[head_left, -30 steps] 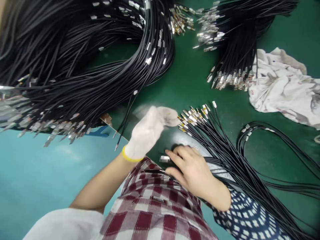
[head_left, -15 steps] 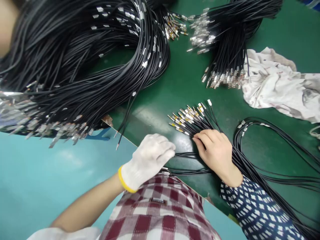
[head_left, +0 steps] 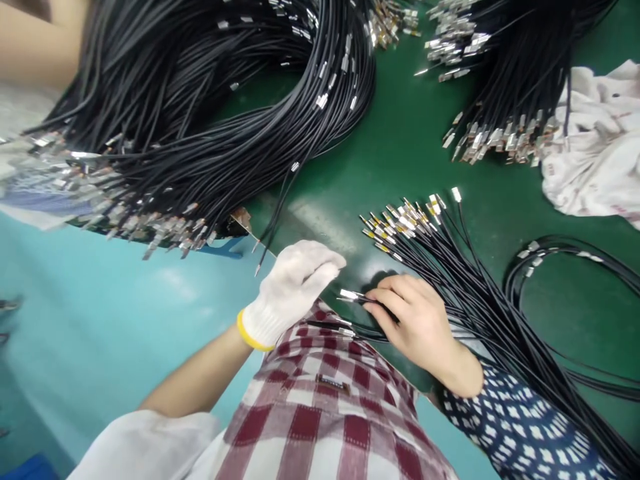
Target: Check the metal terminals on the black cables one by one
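Bare right hand (head_left: pixel 417 317) is pinching a black cable end with a silver metal connector (head_left: pixel 351 295) above the green counter (head_left: pixel 400 133), apparently to leave the metal exposed. White-gloved left hand (head_left: pixel 297 290) is hovering just beside, fingers bent (can't tell if grasping). I'm counting one pinched end, two loose black cable tips (head_left: pixel 257 270) past the edge, one fanned black cable bundle (head_left: pixel 445 263).

The left forearm (head_left: pixel 200 373) extends diagonally forward, its gloved left hand (head_left: pixel 295 290) palm-down with fingers together and bent, while the bare right hand (head_left: pixel 417 320) points leftward, thumb and forefinger pinched.
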The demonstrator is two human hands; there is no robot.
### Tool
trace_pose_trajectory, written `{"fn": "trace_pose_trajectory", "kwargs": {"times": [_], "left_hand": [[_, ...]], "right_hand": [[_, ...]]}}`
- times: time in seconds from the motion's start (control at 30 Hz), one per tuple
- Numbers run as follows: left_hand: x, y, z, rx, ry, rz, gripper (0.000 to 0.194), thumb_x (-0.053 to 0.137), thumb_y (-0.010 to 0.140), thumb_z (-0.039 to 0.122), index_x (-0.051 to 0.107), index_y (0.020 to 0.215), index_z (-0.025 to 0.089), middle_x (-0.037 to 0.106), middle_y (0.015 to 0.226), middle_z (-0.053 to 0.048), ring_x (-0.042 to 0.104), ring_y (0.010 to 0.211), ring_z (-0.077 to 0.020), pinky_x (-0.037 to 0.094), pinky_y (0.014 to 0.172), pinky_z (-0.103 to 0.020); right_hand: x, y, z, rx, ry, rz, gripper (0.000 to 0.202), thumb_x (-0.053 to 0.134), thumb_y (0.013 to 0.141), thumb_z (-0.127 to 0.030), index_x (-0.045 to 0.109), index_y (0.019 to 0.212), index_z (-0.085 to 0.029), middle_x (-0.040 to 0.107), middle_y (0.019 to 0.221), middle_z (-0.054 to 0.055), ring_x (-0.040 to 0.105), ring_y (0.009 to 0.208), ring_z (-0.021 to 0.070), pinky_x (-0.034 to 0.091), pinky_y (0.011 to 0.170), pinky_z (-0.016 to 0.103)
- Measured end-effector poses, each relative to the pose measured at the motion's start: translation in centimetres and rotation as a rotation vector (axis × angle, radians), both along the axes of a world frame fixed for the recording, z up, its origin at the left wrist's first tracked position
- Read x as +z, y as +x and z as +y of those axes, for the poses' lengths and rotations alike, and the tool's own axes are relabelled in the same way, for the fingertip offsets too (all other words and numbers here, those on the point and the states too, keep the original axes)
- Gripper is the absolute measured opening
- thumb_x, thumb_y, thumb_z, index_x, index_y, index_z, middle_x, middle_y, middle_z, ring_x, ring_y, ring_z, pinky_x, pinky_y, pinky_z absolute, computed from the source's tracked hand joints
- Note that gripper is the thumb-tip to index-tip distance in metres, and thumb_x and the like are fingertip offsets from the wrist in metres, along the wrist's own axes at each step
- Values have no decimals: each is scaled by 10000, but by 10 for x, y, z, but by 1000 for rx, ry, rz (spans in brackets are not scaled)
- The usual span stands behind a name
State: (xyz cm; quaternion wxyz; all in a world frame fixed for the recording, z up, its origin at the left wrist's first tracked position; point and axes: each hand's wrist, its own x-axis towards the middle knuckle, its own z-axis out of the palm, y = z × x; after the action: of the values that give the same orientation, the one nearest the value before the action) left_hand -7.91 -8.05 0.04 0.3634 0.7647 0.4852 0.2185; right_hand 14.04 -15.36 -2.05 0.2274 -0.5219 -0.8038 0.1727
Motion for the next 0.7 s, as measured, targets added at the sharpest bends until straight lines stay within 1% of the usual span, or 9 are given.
{"fn": "trace_pose_trajectory", "kwargs": {"times": [0.17,0.27,0.4,0.47,0.53,0.6,0.7], "left_hand": [[0,-1,-1,-7,12,2,267,469,991,248,727,923,228,742,976,-3,639,952,-179,473,929,-349],[3,-3,-4,-31,-10,-8,238,489,982,234,721,931,226,724,975,-2,632,955,-171,469,926,-333],[7,-3,-10,-100,-78,-48,207,509,978,232,697,892,217,693,960,-3,617,948,-160,467,916,-311],[7,-1,-12,-158,-95,-62,217,500,985,230,688,877,213,686,950,-5,611,942,-159,462,918,-312],[7,2,-13,-186,-100,-77,241,479,998,231,680,867,209,680,936,-8,607,919,-157,463,903,-311],[5,5,-13,-189,-99,-96,248,473,1006,236,670,860,201,673,920,-10,602,896,-154,463,885,-308],[1,8,-12,-198,-81,-116,236,489,1003,242,651,840,188,656,889,-12,592,866,-151,454,860,-308]], "right_hand": [[1,2,-1,-38,64,31,109,637,970,-251,731,942,-202,735,889,52,633,787,195,435,703,340],[3,0,-1,-77,95,68,69,680,945,-245,731,923,-203,737,859,43,641,765,187,421,691,336],[4,-1,-2,-130,121,114,44,700,930,-233,727,907,-206,732,825,34,649,738,176,411,688,332],[5,-1,-2,-142,125,127,32,705,926,-226,725,909,-208,733,824,31,650,725,170,411,691,329],[6,-1,-2,-143,124,141,20,710,919,-221,720,908,-208,733,823,30,649,715,168,409,692,328],[9,-3,-1,-130,78,171,36,708,920,-236,704,920,-199,736,844,37,659,740,178,409,706,334],[15,-9,5,-80,-92,248,66,638,956,-241,671,954,-184,740,879,43,661,765,186,414,733,340]]}}
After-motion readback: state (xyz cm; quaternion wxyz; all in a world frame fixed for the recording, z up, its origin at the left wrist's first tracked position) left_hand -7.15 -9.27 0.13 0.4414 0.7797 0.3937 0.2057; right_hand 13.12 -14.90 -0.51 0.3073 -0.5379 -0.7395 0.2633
